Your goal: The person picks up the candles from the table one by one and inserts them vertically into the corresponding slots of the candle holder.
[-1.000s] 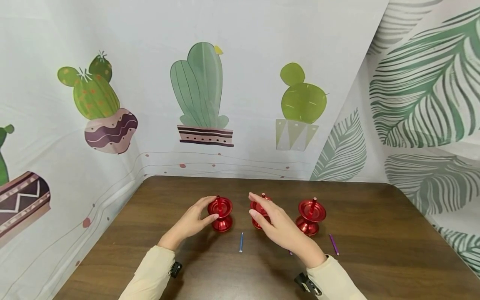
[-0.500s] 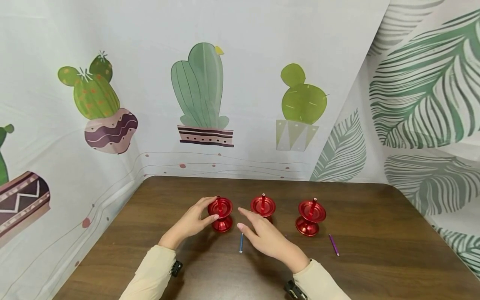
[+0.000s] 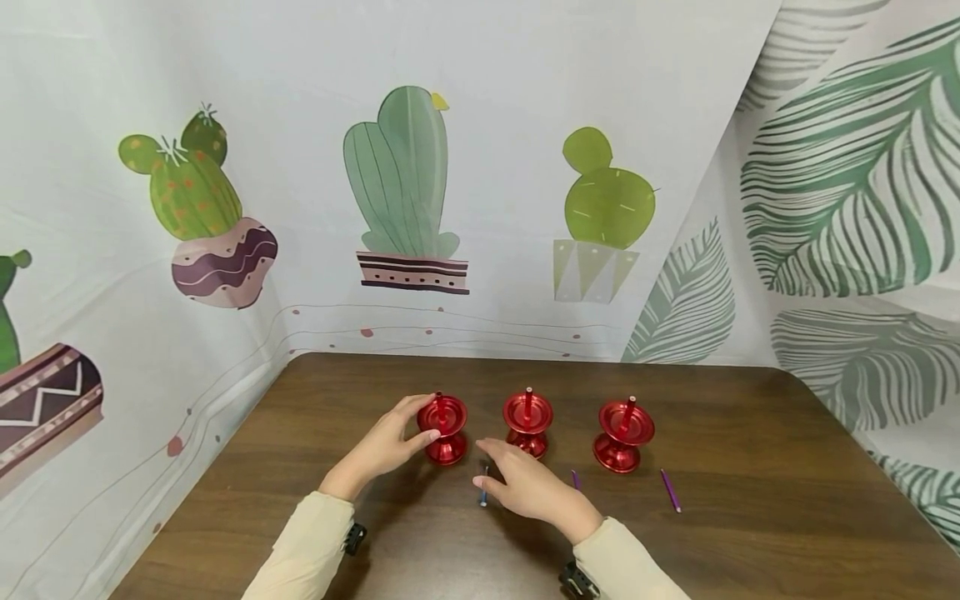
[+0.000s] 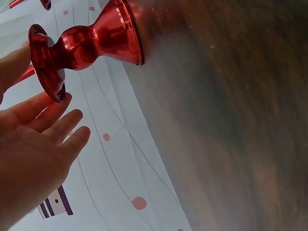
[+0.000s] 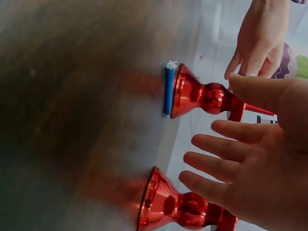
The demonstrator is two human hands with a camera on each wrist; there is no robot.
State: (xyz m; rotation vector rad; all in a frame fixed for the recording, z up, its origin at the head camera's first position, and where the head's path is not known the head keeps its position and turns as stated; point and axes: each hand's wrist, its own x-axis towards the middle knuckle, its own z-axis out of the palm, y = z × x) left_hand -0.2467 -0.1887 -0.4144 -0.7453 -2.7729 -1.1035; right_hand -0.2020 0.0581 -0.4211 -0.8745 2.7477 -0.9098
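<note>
My left hand (image 3: 384, 443) holds the dish rim of the leftmost red metal candle holder (image 3: 447, 450) between thumb and fingers, while the holder stands upright on the table. In the left wrist view the thumb and fingertips lie at opposite sides of the dish (image 4: 45, 65). My right hand (image 3: 534, 490) hovers over the small blue candle (image 3: 483, 500), fingers spread and nothing in them; it partly covers the candle in the head view. The right wrist view shows the whole blue candle (image 5: 169, 89) lying on the tabletop, apart from the hand.
Two more red candle holders stand in the row, a middle one (image 3: 528, 412) and a right one (image 3: 626, 427), each with an upright red stem. Two purple candles lie on the brown table (image 3: 750, 467): one (image 3: 671, 490) at right, another (image 3: 575, 479) beside my right forearm. A printed cloth (image 3: 495, 183) hangs behind.
My right hand has come from in front of the middle candle holder, left and nearer to me, down over the blue candle. My left hand stays at the left holder.
</note>
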